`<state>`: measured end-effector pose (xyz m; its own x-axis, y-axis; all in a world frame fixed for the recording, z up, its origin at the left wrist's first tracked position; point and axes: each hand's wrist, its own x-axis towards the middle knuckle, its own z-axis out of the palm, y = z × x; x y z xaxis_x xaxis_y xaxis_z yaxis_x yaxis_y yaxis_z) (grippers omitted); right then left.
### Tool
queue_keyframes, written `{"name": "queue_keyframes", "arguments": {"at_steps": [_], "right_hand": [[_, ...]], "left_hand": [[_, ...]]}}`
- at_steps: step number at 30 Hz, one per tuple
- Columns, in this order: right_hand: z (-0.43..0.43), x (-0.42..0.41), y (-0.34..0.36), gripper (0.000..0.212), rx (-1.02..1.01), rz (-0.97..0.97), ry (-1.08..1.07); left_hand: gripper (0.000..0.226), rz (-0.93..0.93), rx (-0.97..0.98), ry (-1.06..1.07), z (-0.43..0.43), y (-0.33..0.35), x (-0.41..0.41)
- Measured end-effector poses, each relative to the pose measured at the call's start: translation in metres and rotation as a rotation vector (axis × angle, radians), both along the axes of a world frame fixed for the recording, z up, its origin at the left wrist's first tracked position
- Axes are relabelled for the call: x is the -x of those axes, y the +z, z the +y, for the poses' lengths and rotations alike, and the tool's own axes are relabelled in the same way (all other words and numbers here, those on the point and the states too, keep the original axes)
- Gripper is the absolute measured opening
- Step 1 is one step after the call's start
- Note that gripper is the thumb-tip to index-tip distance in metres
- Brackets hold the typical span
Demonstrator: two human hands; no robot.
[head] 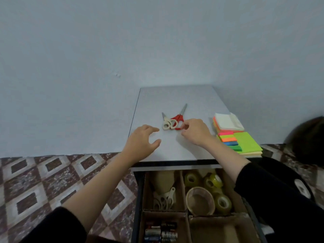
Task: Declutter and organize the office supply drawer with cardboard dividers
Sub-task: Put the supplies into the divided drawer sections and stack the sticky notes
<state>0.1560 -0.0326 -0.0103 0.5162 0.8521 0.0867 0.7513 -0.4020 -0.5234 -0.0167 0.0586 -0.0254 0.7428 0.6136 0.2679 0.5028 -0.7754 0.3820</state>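
On desktop [175,97] — R hand [194,132] pinches red scissors [179,118]; L hand [142,144] spread beside.

Cabinet top [175,97] holds red scissors [179,117], cream scissors [166,124] (touching), sticky notes [243,140].

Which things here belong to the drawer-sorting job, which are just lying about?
Job: red scissors, cream scissors, sticky notes on the cabinet top; drawer, cardboard dividers, tape rolls; right hand pinching the red scissors, left hand open.
Bystanders: patterned floor, wall, dark shape at right edge.
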Motion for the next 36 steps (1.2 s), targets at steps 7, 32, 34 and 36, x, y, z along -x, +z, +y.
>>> {"name": "queue_keyframes", "arguments": {"at_steps": [7, 32, 34, 36], "right_hand": [[0.015, -0.013, -0.01, 0.042, 0.138, -0.023, 0.014], [0.031, -0.018, -0.014, 0.073, 0.219, -0.132, -0.167], [0.034, -0.017, -0.015, 0.081, 0.24, -0.155, -0.174], [0.037, -0.018, -0.015, 0.08, 0.249, -0.154, -0.178]], "left_hand": [[0.054, 0.235, 0.047, -0.005, 0.027, -0.01, -0.039], [0.047, 0.155, -0.012, 0.075, 0.037, -0.02, -0.03], [0.048, 0.15, -0.022, 0.089, 0.036, -0.018, -0.034], [0.049, 0.134, -0.018, 0.094, 0.036, -0.017, -0.038]]}}
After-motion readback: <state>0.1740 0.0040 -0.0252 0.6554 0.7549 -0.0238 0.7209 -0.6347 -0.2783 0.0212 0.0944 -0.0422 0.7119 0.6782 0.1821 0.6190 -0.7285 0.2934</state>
